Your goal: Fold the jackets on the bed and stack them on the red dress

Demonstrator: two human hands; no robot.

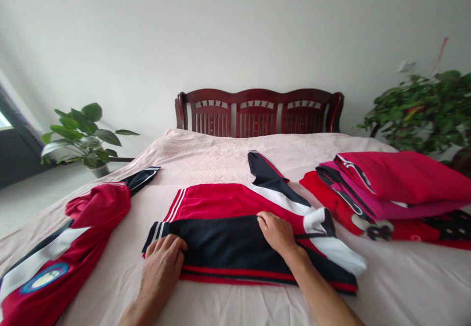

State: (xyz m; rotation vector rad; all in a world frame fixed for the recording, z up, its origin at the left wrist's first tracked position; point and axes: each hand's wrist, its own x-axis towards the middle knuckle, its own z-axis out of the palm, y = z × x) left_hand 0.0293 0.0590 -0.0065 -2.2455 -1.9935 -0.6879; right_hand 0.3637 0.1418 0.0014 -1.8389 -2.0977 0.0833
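Note:
A red, white and navy track jacket [221, 201] lies on the bed in front of me, with one navy sleeve [221, 242] folded across its body. The other sleeve [268, 169] stretches away towards the headboard. At the striped cuff, my left hand [164, 257] has its fingers curled over the fabric; the fingertips are partly hidden. My right hand [277, 233] is closed on the upper edge of the folded sleeve, near the white collar [320, 220].
Another red jacket [99, 213] with a round blue patch lies spread at the left. Folded red and pink clothes [405, 179] are stacked at the right. Beyond the pink sheet [206, 159] stand a dark wooden headboard [257, 115] and potted plants [84, 135] on both sides.

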